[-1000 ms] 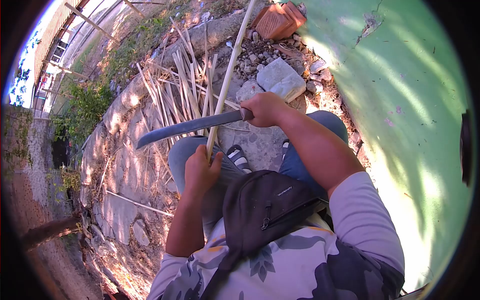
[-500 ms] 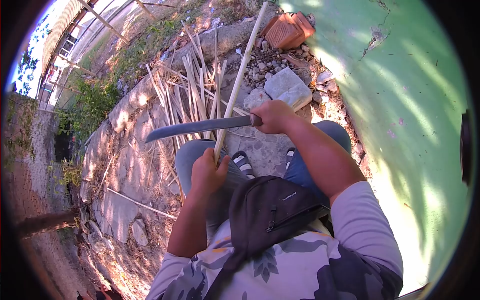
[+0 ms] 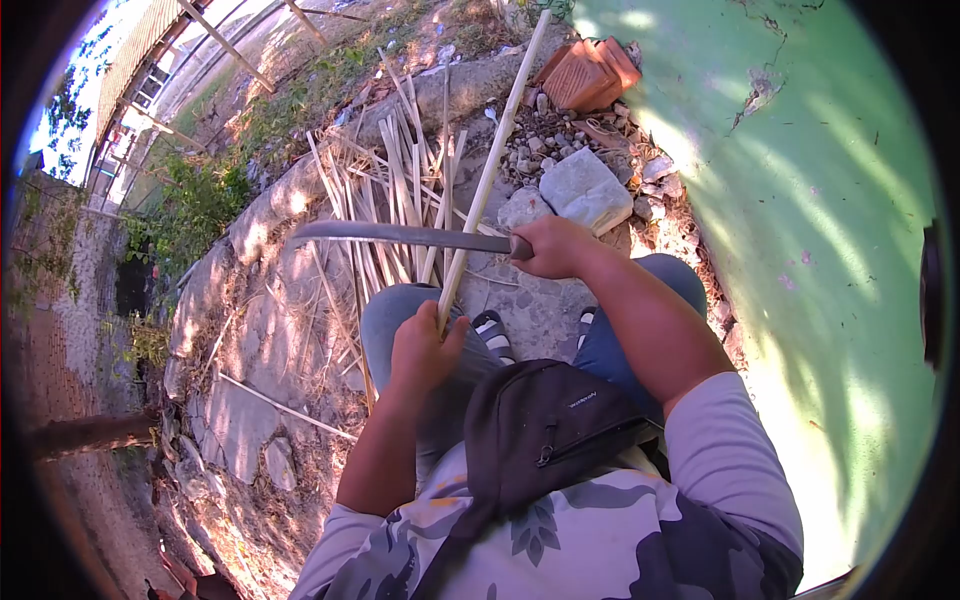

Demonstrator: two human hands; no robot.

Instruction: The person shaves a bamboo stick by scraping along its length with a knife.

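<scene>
My right hand (image 3: 557,246) is closed around the dark handle of a machete (image 3: 400,234), whose long blade points left. The blade lies across the long pale wooden strip (image 3: 493,150), seemingly on its near side; whether it touches cannot be told. My left hand (image 3: 425,346) grips the lower end of that strip by my left knee, and the strip slants up and away from me. Beyond my left knee lies a heap of thin, pale split strips (image 3: 398,190) on the ground.
A pale stone block (image 3: 586,190) and gravel (image 3: 530,150) lie ahead, with stacked orange tiles (image 3: 588,75) behind. A green wall (image 3: 800,260) rises close on my right. A single thin strip (image 3: 285,407) lies on the ground to the left. A black bag (image 3: 550,420) rests on my lap.
The machete blade has rolled, so it now looks narrower and more edge-on, and its tip sits slightly higher. Both hands keep their grips. The whole view has shifted slightly.
</scene>
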